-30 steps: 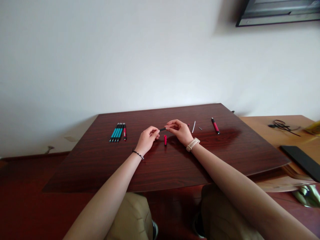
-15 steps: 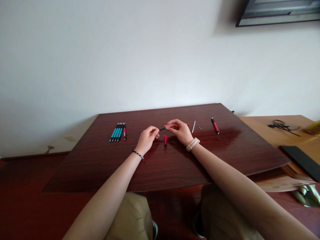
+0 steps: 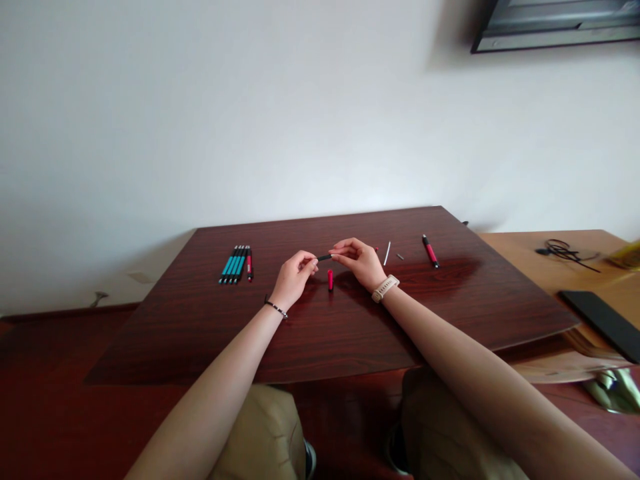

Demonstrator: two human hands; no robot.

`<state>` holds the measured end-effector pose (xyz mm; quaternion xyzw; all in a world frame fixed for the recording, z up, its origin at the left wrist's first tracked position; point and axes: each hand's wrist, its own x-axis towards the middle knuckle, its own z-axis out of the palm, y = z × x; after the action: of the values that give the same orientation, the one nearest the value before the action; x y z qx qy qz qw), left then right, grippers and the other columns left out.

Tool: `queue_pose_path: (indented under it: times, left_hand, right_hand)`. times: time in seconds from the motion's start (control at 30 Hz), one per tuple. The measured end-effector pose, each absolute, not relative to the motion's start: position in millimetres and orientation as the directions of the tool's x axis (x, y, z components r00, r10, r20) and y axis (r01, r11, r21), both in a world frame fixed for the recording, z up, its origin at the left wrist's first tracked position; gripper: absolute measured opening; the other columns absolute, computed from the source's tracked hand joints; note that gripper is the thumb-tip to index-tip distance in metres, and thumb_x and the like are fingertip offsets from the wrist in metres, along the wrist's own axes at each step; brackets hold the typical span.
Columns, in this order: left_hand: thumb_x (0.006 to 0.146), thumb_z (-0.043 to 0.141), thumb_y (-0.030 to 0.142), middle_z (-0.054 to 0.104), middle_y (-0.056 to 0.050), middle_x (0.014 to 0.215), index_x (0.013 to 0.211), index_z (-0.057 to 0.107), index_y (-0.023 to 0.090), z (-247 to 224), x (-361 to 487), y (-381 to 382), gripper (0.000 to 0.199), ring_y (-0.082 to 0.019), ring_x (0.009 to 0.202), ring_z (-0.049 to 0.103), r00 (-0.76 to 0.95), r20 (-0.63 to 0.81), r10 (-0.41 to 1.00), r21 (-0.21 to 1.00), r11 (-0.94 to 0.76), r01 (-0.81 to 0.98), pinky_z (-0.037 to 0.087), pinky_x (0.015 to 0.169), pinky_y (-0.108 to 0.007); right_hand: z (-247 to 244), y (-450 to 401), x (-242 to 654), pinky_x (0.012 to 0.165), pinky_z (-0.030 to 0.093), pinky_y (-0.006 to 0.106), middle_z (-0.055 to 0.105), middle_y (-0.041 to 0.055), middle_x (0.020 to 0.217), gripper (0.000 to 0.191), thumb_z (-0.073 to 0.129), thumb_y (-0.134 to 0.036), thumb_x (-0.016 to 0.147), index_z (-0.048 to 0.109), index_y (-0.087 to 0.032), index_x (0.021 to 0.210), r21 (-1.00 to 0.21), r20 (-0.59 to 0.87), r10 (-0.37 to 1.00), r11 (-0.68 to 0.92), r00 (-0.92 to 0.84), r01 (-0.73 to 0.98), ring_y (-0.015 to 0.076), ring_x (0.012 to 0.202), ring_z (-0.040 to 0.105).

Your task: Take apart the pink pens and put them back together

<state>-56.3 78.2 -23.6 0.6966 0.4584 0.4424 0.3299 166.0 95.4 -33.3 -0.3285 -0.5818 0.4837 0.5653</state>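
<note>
Between my two hands a short black pen part is held roughly level above the table. My left hand pinches its left end, and the fingertips of my right hand close on its right end. Just below stands a red pen barrel, upright on the tabletop. Right of my right hand lie a thin white refill and a small metal spring. A little red piece shows partly behind that hand.
Several teal pens lie side by side at the left, with a red pen against them. Another red pen rests at the right of the dark wooden table. A lighter desk beside it bears a black cable.
</note>
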Motion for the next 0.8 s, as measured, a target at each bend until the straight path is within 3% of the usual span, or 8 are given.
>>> queue_pose_path:
  times: [0.37, 0.63, 0.8]
  left_hand:
    - [0.099, 0.065, 0.041, 0.077, -0.004, 0.091, 0.097, 0.070, 0.022, -18.6, -57.8, 74.0, 0.020, -0.021, 0.088, 0.073, 0.173, 0.388, 0.905, 0.822, -0.425, 0.379, 0.055, 0.081, -0.032]
    - [0.094, 0.071, 0.041, 0.076, -0.005, 0.090, 0.101, 0.071, 0.020, -16.5, -59.3, 75.1, 0.022, -0.018, 0.079, 0.070, 0.033, 0.379, 0.925, 0.891, -0.375, 0.258, 0.055, 0.073, -0.029]
    - [0.091, 0.074, 0.041, 0.075, -0.006, 0.092, 0.106, 0.072, 0.019, -18.7, -67.1, 80.9, 0.027, -0.018, 0.079, 0.070, -0.078, 0.345, 0.935, 0.931, -0.331, 0.150, 0.051, 0.063, -0.025]
  right_hand:
    - [-29.3, 95.7, 167.8, 0.102, 0.064, 0.044, 0.084, 0.0087, 0.105, 0.040, 0.094, -0.044, 0.077, 0.072, -0.022, 0.102, -0.946, 0.309, 0.941, 0.289, -0.138, -0.148, 0.0267, 0.105, 0.081]
    - [-30.9, 91.2, 164.2, 0.108, 0.060, 0.044, 0.082, 0.0085, 0.114, 0.040, 0.089, -0.044, 0.082, 0.071, -0.023, 0.111, -0.936, 0.344, 0.917, 0.317, -0.200, -0.155, 0.0252, 0.113, 0.078]
    - [-32.9, 90.9, 165.0, 0.104, 0.061, 0.043, 0.083, 0.0081, 0.108, 0.036, 0.085, -0.046, 0.086, 0.072, -0.023, 0.110, -0.929, 0.371, 0.909, 0.358, -0.190, -0.096, 0.0242, 0.106, 0.079]
